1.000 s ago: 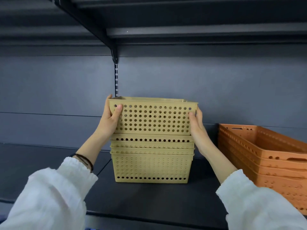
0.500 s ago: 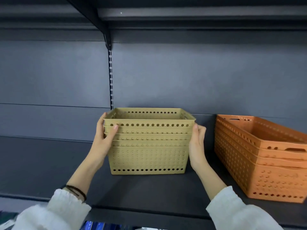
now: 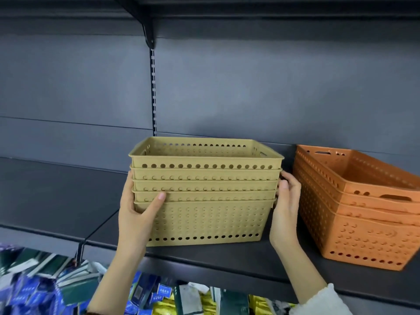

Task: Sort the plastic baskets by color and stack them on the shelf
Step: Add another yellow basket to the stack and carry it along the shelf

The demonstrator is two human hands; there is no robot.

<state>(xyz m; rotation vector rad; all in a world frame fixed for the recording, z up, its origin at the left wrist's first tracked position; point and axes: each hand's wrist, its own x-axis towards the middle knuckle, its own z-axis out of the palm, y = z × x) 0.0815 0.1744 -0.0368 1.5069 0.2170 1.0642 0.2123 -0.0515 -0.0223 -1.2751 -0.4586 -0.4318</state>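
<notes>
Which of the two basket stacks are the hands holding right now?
The yellow stack, left of the orange stack. The left hand and right hand press its two ends; the orange one stands untouched.

Both arms reach up and forward, forearms bare, white sleeve cuff showing on the right only. Left hand (image 3: 138,214) is clamped on the left end of the basket stack (image 3: 204,201): thumb across the front face, fingers wrapped around the side. Right hand (image 3: 284,212) is pressed flat against the stack's right end, fingers curled at the rims, palm inward.
</notes>
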